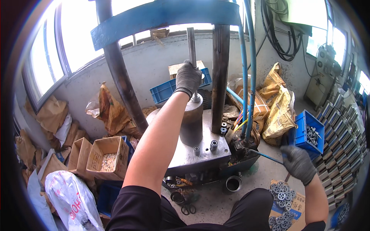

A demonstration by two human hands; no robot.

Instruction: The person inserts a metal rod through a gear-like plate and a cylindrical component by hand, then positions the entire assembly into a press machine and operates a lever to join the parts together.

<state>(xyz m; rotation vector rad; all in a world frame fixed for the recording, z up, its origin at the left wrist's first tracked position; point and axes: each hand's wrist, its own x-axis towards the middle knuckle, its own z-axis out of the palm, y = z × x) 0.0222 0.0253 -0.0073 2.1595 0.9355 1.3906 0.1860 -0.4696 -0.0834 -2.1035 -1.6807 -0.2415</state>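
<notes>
My left hand (188, 77), in a dark grey glove, is closed around an upright steel rod (191, 42). The rod rises above the fist, and its lower end meets a thick dark metal cylinder (192, 125) standing on the steel bed (179, 156) of a press. Over at the right, my gloved right hand (299, 164) is closed at the end of a thin blue lever (266, 156), slightly blurred. This lever runs to an oily valve block (243, 148) beside the bed. Small metal bushings (214, 145) stand on the bed near the cylinder.
Dark posts (221, 77) and a blue crossbeam (165, 17) frame the press; blue hoses (252, 73) run down beside it. Around it are a blue bin (308, 133) of metal parts, stacked rods (335, 138), toothed wheels (283, 196) on cardboard, an open carton (108, 158) and scissors (188, 209).
</notes>
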